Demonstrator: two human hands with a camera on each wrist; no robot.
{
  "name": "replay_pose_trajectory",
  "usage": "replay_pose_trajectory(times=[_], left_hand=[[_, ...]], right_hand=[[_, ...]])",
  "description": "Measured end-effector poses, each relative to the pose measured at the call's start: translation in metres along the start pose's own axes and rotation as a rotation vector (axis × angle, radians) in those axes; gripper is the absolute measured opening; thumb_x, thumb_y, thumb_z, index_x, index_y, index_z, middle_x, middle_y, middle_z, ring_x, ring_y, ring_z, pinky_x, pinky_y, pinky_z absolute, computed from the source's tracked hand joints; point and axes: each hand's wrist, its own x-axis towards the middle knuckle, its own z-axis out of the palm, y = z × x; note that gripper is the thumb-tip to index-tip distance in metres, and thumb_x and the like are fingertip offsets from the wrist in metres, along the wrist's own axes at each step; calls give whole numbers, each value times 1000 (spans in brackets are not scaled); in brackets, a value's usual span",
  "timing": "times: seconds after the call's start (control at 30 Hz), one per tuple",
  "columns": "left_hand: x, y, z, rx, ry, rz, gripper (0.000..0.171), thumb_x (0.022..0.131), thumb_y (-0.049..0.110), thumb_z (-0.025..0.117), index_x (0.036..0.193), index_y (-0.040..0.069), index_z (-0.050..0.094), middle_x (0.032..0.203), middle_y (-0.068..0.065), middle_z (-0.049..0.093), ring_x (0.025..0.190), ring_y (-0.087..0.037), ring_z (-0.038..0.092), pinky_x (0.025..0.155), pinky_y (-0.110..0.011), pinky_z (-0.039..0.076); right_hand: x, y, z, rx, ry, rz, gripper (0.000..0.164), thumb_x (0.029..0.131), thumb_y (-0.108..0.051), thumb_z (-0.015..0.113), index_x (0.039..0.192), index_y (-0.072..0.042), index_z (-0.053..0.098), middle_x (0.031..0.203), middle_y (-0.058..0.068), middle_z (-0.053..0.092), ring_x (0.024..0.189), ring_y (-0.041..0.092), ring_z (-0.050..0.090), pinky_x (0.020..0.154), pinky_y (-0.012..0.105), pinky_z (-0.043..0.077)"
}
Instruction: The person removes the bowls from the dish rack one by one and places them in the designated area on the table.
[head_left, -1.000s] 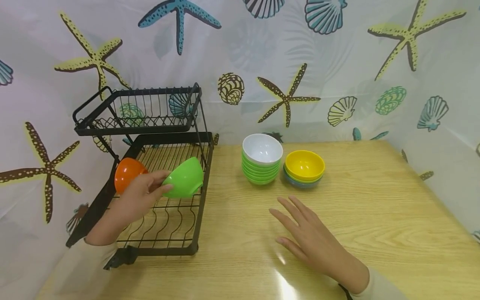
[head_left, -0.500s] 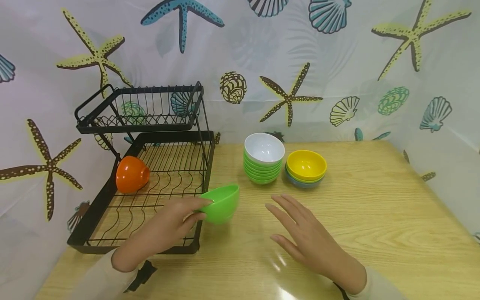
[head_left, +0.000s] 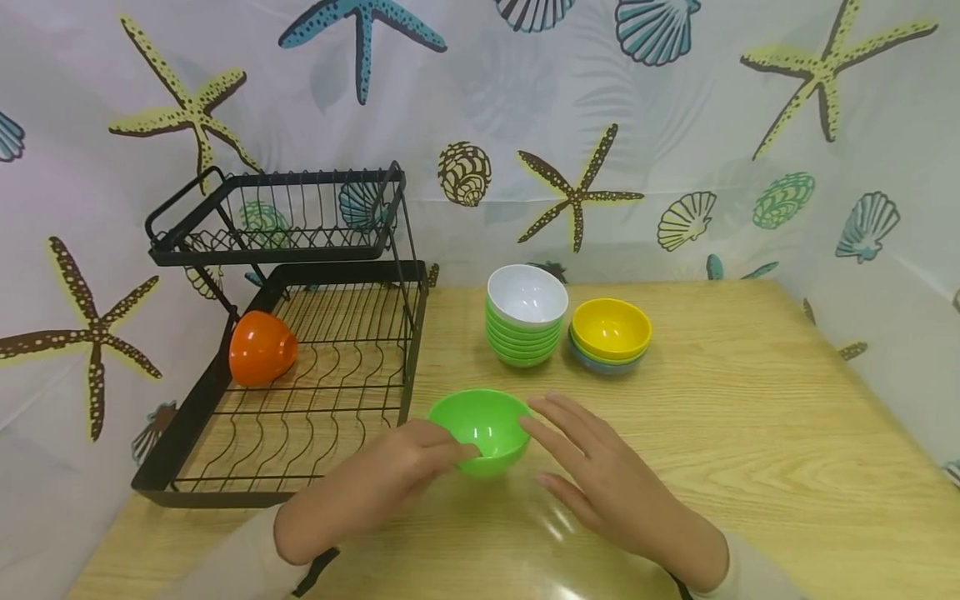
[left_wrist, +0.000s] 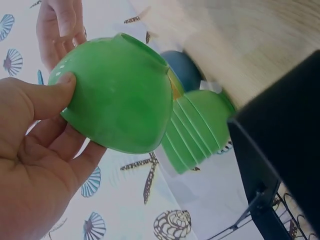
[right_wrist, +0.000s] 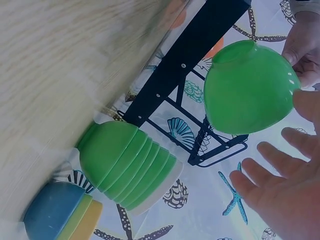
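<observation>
A green bowl point(head_left: 480, 429) is held above the table, mouth up, between the two hands. My left hand point(head_left: 382, 467) pinches its near left rim, thumb on the outer wall in the left wrist view and fingers at the rim. My right hand point(head_left: 607, 475) is beside the bowl's right side with its fingers spread; in the right wrist view its thumb point(right_wrist: 306, 107) is close to the green wall, and whether it touches I cannot tell. Behind stand a stack of green bowls point(head_left: 522, 346) topped by a white bowl point(head_left: 527, 296), and a yellow bowl point(head_left: 611, 329) on a stack with a blue one point(head_left: 607, 367) at the bottom.
A black two-tier dish rack point(head_left: 408, 367) stands on the left. On its lower tier an orange bowl point(head_left: 262, 348) lies tipped on its side. A patterned curtain point(head_left: 465, 100) hangs behind and beside the wooden table point(head_left: 750, 417).
My left hand has carried the green bowl rightward and nearer, out from over the rack, and turned it mouth up. The right hand has stayed about where it was.
</observation>
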Motion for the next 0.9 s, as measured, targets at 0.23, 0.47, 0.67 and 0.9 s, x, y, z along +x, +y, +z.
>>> replay_pose_trajectory(times=[0.23,0.47,0.67,0.9], left_hand=[[3,2,6,69,13,86,44,69,-10,73,108,11,71,95,0,69,87,-11,62,84,-19,52],[4,9,7,41,11,121,44,69,-10,74,108,12,72,97,2,69,90,-9,62,87,-16,50],[7,14,7,114,15,152,40,71,-7,76,106,13,73,95,4,69,89,-8,61,89,-17,50],[8,15,9,133,25,175,38,71,-4,75,105,14,73,90,6,68,84,-7,60,90,-20,50]], right_hand=[[1,-1,2,-3,25,-63,41,103,-32,44,135,-10,53,136,10,53,125,31,50,104,40,42],[2,-2,3,4,110,-175,31,104,-25,43,117,-9,67,113,3,68,105,22,62,91,34,52],[0,-3,4,42,103,-172,28,102,-23,45,100,-11,70,100,0,70,96,17,64,87,29,54],[-1,-4,6,53,119,-203,32,104,-17,40,90,-9,68,92,-1,69,91,16,63,88,24,53]])
